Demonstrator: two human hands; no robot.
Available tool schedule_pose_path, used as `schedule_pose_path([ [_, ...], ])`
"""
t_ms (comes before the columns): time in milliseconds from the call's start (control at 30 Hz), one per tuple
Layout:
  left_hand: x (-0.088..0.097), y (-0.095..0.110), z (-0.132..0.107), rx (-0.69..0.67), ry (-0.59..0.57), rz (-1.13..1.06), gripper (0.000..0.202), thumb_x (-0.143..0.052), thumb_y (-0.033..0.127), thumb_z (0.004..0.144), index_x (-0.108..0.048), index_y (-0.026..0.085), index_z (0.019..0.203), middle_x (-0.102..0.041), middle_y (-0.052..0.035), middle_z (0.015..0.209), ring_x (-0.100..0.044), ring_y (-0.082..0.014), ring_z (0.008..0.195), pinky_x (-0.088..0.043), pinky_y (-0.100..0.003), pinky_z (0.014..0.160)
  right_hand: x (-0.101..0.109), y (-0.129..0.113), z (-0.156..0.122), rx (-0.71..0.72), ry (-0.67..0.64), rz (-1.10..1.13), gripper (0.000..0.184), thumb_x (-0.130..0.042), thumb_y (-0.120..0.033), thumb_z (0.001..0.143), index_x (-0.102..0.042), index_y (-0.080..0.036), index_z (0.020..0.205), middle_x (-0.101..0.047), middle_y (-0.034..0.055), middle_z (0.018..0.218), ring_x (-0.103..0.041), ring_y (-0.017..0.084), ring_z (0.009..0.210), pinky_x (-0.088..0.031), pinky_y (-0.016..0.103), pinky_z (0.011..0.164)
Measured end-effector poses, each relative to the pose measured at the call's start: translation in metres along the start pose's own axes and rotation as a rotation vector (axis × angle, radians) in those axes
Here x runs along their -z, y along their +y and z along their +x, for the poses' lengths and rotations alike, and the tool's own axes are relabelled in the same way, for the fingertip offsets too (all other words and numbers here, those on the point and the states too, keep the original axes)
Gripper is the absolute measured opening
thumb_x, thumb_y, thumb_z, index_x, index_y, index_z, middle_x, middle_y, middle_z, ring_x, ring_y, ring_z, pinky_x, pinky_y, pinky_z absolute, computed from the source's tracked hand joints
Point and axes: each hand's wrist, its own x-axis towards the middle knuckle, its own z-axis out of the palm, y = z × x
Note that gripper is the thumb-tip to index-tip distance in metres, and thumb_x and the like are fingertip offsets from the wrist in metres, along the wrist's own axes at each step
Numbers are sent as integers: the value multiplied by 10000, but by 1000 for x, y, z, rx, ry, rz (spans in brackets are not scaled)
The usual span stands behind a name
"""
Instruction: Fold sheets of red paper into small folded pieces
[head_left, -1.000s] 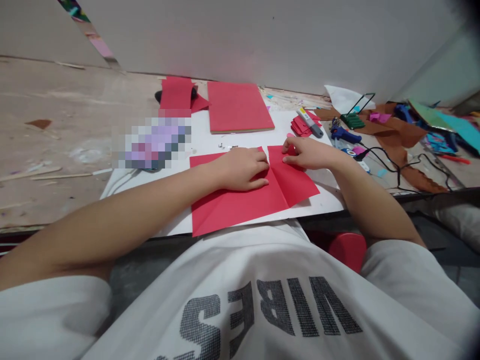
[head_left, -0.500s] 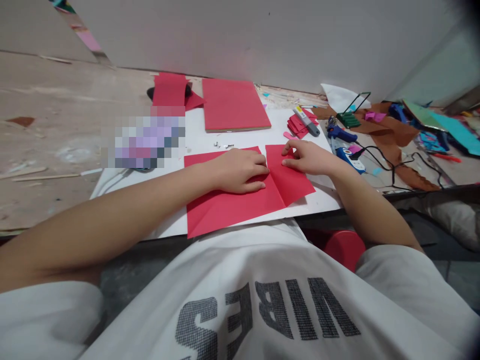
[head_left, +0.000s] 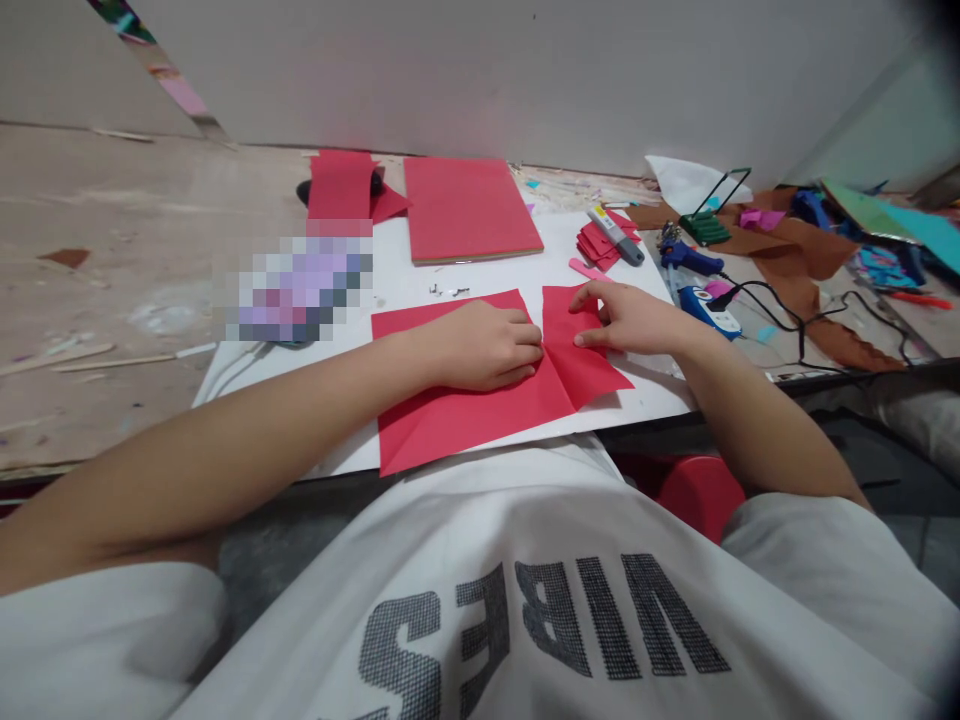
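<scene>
Red sheet (head_left: 465, 425): gap at top widened this past second; separation apparently advancing.
Left hand (head_left: 491, 345): bent fingers on sheet, grip hidden.
Right hand (head_left: 622, 316): thumb, forefinger apart; grip unclear.

"What stands beyond the fingers (head_left: 529, 336)?"
"A plain grey wall (head_left: 450, 80), meeting a greenish panel (head_left: 862, 140) far to their right."
"And around them?"
"A pale, scuffed table (head_left: 97, 220); dark grey floor (head_left: 277, 560) shows below its edge, on the near side of the fingers. The light is soft."
</scene>
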Motion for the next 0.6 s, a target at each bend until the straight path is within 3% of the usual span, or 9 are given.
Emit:
schedule_pose_path([
  [133, 2, 1, 1, -14, 7, -25, 430, -558, 323, 1292, -986, 278, 1307, -953, -167, 1374, -873, -350, 1178, -692, -492, 969, 0, 2, -3, -1, 13, -3, 464, -968, -354, 896, -782, -271, 1313, -881, 117, 1266, -755, 309, 933, -580, 461, 884],
  [367, 7, 6, -3, 17, 9, -24, 384, -627, 338, 1275, -965, 314, 1456, -939, -167, 1359, -864, -350, 1147, -644, -456, 871, 1, 2, -11, -2, 14, 21, 537, -1010, -371, 905, -815, -277, 1397, -880, 114, 1283, -781, 350, 1024, -598, 472, 907],
  [600, 12, 18, 3, 41, -75, 56, 419, -595, 418, 1283, -962, 245, 1387, -928, -195, 1392, -852, -379, 1165, -617, -485, 805, -1, 9, -13, 15, 49, 0, 496, -999, -386, 905, -808, -278, 1350, -872, 115, 1336, -742, 322, 975, -558, 464, 882],
])
